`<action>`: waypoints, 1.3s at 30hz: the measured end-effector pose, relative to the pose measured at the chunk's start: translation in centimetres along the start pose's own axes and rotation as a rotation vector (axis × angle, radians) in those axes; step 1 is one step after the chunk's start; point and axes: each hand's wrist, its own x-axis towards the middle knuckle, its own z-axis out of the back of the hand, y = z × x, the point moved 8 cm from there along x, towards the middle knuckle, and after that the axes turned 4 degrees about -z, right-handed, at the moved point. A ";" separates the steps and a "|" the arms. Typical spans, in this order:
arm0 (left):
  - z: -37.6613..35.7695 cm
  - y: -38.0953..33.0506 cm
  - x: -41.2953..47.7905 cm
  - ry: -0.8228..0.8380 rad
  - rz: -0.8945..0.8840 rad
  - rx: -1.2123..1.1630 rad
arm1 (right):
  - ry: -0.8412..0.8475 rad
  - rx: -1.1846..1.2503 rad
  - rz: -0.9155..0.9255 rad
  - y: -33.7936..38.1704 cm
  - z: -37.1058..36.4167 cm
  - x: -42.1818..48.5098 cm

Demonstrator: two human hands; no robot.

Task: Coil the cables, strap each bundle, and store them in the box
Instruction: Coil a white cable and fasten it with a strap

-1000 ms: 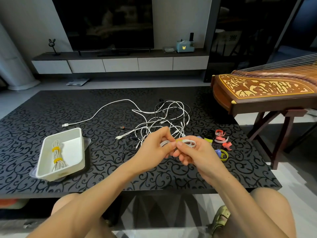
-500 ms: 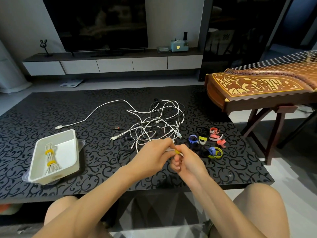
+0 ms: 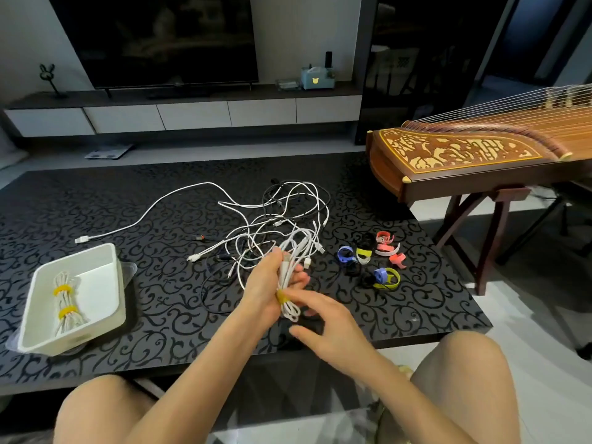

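Observation:
My left hand grips a coiled white cable bundle above the black patterned table. A yellow strap circles the lower part of the bundle. My right hand is just below and to the right, its fingertips at the strap and the bundle's lower loops. Behind the hands lies a tangle of white and black cables. The white box sits at the left and holds one white bundle bound by two yellow straps.
Loose coloured straps in blue, yellow, pink and black lie right of the hands. A wooden zither on a stand overhangs the table's right side. A long white cable runs toward the box. A TV unit stands behind.
The bundle has turned from lying across between both hands to standing upright in my left hand, with the yellow strap round it. My right hand has dropped lower. The camera moved closer.

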 end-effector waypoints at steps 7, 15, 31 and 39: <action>1.1 0.4 1.1 -0.011 0.122 -0.022 | -0.436 -0.751 -0.489 -11.5 13.8 -1.5; -0.3 1.1 1.6 0.114 0.161 -0.076 | 0.076 -1.249 -0.193 -15.7 12.0 2.6; -3.3 3.5 3.9 0.184 0.042 0.275 | 0.216 0.060 -0.609 -13.2 11.9 6.1; -5.8 8.4 7.4 0.067 0.331 -0.002 | 0.125 0.371 -0.628 -13.6 9.7 6.1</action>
